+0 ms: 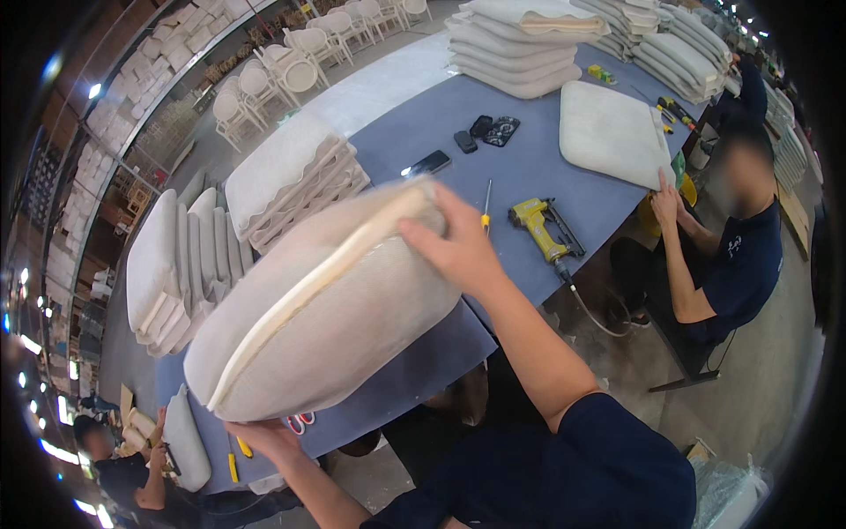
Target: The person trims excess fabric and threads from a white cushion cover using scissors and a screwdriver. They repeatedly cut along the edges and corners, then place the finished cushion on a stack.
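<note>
Up in front of me, tilted and above the table, are light grey upholstered seat cushions (344,326). They look like two pads lying back to back, with a cream edge strip running between them. My right hand (451,240) grips the upper right corner, thumb on the near face and fingers over the edge. My left hand (267,438) holds the bottom left corner from beneath, its fingers partly hidden. Beyond my right hand a yellow-handled screwdriver (486,212) lies on the blue table cover (388,132), and beside it a yellow staple gun (545,231) with an air hose.
Cushion stacks stand at the left (286,176) and far side (515,53). A phone (426,164) and small dark items lie mid-table. Red-handled scissors (300,423) are near my left hand. Co-workers handle cushions at right (614,132) and lower left (187,445). White chairs (300,70) stand beyond.
</note>
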The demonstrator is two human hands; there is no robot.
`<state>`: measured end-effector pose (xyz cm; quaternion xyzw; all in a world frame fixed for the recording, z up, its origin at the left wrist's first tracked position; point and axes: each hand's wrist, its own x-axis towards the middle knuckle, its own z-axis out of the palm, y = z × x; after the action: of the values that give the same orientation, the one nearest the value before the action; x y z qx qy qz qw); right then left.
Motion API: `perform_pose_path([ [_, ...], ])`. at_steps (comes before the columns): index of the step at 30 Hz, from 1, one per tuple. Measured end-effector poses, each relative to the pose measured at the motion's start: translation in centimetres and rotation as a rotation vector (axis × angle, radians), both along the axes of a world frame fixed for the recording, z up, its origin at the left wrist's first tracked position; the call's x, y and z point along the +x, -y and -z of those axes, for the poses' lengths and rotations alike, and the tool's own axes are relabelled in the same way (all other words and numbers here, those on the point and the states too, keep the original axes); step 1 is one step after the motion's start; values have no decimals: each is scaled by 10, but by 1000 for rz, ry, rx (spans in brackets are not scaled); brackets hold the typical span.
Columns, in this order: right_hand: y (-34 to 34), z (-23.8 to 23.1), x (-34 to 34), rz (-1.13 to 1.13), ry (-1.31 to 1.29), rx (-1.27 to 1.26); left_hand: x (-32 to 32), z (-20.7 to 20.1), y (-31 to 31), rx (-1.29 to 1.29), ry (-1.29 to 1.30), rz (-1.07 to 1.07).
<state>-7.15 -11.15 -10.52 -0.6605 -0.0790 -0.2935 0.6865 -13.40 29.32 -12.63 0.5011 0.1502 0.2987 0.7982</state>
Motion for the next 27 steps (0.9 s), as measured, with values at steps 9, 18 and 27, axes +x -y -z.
perform_pose_path([
  [9,-13,35,22,-48,64,273,-3,-48,34,929,188,-400],
  [18,-12,32,17,-117,34,249,68,-143,181,1638,420,282],
  [27,-10,34,5,-158,0,298,108,-169,222,1671,337,729],
])
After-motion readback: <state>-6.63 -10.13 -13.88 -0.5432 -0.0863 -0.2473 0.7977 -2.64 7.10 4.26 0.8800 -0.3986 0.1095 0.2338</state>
